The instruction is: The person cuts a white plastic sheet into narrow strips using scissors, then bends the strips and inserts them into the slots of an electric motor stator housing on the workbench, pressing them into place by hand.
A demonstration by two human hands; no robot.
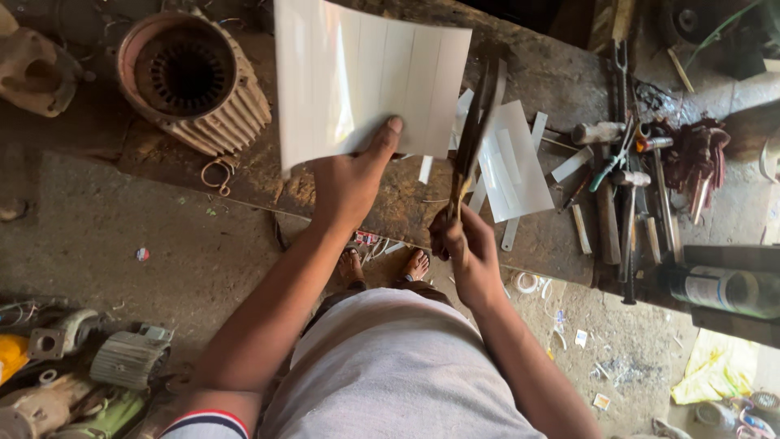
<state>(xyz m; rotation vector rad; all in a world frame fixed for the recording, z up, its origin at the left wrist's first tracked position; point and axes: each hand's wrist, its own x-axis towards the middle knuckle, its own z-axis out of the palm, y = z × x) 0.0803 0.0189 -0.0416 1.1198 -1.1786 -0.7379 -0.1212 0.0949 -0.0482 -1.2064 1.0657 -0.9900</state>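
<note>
**Workbench holdings: sheet, scissors, motor parts**

Grey shirt (398,366) of the person, lowest in view, with both forearms reaching up toward the tabletop (390,195).

Left hand (351,183): fingers pinching the lower edge of a white sheet (361,81), thumb on its near face. Sheet is held upright above the tabletop, creased or scored into vertical strips, right of the motor housing.

Right hand (465,248): fingers closed around the handles of dark scissors (475,134). Blades point up and away, slightly parted, just beside the sheet's right edge; whether they touch it cannot be told.

Second white sheet (513,162): lying flat on the tabletop right of the scissors, with narrow white strips (571,165) scattered about it.

Motor housing (193,81): round, ribbed, on its side at the tabletop's left end.

Hand tools (630,203): hammer, pliers and screwdrivers in a heap at the right end, well apart from both hands.

Bottle (727,289): dark, lying at far right.

Bare feet (382,267): on the floor between the forearms.

Motor parts (81,366): piled on the floor, lower left.
</note>
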